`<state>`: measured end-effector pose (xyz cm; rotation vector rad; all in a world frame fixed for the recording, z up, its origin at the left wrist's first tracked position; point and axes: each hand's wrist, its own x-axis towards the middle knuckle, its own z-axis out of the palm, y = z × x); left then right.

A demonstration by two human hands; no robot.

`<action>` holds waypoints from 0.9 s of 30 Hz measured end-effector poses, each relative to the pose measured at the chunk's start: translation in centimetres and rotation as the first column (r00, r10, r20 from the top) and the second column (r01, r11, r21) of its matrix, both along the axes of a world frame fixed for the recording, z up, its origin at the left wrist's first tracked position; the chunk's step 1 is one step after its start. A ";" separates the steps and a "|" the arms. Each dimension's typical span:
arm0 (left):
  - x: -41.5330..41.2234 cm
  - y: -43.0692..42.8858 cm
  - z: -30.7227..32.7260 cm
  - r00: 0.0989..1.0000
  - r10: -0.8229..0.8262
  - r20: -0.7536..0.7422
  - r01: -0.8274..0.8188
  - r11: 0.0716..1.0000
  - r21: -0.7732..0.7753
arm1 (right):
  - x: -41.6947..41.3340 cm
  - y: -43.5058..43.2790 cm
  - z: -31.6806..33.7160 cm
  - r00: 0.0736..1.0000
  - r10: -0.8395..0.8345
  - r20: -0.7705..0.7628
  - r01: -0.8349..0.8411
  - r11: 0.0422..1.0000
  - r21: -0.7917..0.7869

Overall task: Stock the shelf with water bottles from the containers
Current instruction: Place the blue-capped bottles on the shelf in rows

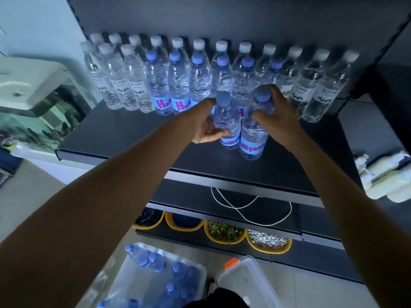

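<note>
Occupying the dark shelf (124,132): rows of bottles (178,78) at back. In front, two blue-capped bottles are held upright: left bottle (227,121) gripped by left hand (205,125), right bottle (253,136) gripped near its cap by right hand (279,114). Clear bin (198,272) of bottles is seen on floor (29,196) below.

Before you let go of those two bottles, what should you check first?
1. Left grip holds the left bottle round its body: ok.
2. Right grip holds the right bottle near its neck: ok.
3. Blue caps on both bottles: ok.
4. Both bases flat on the shelf: cannot tell.
5. Bare shelf space beside them: ok.
6. More bottles waiting in the clear container: ok.
</note>
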<state>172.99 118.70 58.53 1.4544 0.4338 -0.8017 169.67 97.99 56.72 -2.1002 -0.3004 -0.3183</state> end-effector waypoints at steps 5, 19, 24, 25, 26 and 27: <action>0.9 -0.3 -1.6 0.996 0.014 0.087 -0.006 0.996 -0.092 | 1.0 -1.3 -2.3 0.994 0.105 -0.020 -0.102 0.988 0.113; -0.1 -3.2 -10.5 0.619 -0.197 0.760 -0.096 0.942 0.323 | 0.3 -4.8 -9.7 0.999 0.043 -0.025 -0.036 0.971 0.235; 0.1 -5.1 -11.5 0.585 -0.136 0.800 -0.113 0.962 0.247 | 0.6 -5.9 -10.0 0.999 0.014 0.047 -0.020 0.992 0.125; 0.2 -5.5 -11.5 0.577 -0.140 0.805 -0.111 0.963 0.247 | 0.6 -5.8 -10.2 0.998 0.006 0.067 -0.014 0.992 0.122; 0.4 -5.7 -11.6 0.573 -0.148 0.806 -0.107 0.962 0.252 | 0.4 -5.7 -10.5 0.998 -0.011 0.064 0.002 0.992 0.130; 0.5 -5.9 -11.6 0.571 -0.155 0.806 -0.101 0.961 0.257 | 0.3 -5.7 -10.9 0.999 -0.032 0.043 0.026 0.989 0.143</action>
